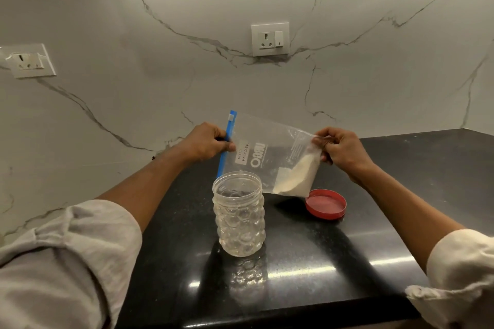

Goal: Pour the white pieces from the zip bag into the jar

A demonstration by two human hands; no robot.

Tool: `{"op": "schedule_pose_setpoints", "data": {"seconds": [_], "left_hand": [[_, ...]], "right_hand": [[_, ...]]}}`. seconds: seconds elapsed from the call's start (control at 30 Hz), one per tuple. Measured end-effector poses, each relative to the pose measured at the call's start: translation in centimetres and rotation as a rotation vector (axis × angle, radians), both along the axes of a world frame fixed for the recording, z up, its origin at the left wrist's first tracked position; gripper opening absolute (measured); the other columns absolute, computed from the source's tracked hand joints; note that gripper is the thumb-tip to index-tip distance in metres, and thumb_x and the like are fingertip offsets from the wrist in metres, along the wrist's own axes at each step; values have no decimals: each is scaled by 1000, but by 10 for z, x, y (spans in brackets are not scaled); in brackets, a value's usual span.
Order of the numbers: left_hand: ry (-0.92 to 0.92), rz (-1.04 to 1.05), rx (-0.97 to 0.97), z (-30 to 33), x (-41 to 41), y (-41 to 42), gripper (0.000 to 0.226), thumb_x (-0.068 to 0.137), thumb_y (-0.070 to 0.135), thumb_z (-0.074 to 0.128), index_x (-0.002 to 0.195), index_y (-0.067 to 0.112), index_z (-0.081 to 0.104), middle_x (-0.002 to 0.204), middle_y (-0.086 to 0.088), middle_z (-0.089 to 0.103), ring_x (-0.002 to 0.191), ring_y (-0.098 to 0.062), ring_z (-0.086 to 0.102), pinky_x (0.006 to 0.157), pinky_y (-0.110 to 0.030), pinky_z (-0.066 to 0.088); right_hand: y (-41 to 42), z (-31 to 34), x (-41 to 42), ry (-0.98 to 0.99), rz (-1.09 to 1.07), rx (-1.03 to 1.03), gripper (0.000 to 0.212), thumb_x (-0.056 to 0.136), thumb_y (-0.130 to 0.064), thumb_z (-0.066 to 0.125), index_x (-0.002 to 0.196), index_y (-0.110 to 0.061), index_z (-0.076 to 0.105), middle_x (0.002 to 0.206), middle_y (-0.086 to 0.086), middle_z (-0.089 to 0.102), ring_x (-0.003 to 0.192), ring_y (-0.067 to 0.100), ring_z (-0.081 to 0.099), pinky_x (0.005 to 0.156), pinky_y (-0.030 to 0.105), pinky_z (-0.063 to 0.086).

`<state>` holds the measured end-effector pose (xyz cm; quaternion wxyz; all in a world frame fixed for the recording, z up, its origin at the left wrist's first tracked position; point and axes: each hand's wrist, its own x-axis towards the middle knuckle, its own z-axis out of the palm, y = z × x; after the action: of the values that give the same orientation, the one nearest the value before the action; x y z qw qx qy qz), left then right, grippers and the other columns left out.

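A clear zip bag (270,149) with a blue zip strip is held sideways in the air, just behind and above the jar. My left hand (207,143) pinches the zip edge. My right hand (340,148) grips the bag's bottom corner. White powder (295,177) sits bunched in the bag's lower right corner. The clear dimpled jar (238,214) stands upright and open on the black counter (307,262), and looks empty. Its red lid (325,204) lies to the right of it, inner side up.
A marble wall rises close behind the counter, with a socket (270,39) above the bag and another socket (30,60) at the left. The counter's front edge (267,319) runs near the bottom of the view.
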<state>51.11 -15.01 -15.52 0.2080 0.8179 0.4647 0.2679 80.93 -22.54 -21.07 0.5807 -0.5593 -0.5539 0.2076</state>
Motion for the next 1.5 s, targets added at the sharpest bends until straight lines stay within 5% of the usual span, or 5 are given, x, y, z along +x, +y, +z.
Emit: {"op": "schedule_pose_setpoints", "data": {"seconds": [0.2,0.7,0.87,1.07,1.5], "left_hand": [[42,21,25,-7,-6,1,23,88,21,71,105,5,73,97,-4,71,76,-8,62,63,-15,46],[56,29,41,-15,-7,3,25,87,23,72,108,9,74,98,-1,72,75,-7,61,63,-16,44],[44,22,18,-20,-7,1,24,87,22,72,107,8,74,101,-5,73,78,-11,64,68,-19,49],[79,24,6,-18,-3,-3,22,88,23,72,105,9,75,100,-11,73,93,-30,67,87,-41,56],[-100,-66,285,41,8,-27,22,88,20,71,103,2,73,98,-12,72,87,-25,69,82,-32,58]], "right_hand": [[3,7,-1,-53,22,-16,7,94,-8,61,96,-6,67,79,10,67,45,13,53,45,22,49],[4,10,3,-157,-20,-84,7,89,-12,68,95,-11,72,72,8,68,49,13,54,50,26,48],[5,4,5,-39,-6,-50,8,91,-15,66,96,-9,70,76,13,67,53,15,58,46,29,45],[4,-15,10,47,187,-366,22,92,-27,64,106,-9,66,88,10,68,58,15,61,50,31,45],[-10,43,8,-35,-86,128,15,97,-7,55,96,-10,70,87,5,69,52,12,51,46,23,45]]}}
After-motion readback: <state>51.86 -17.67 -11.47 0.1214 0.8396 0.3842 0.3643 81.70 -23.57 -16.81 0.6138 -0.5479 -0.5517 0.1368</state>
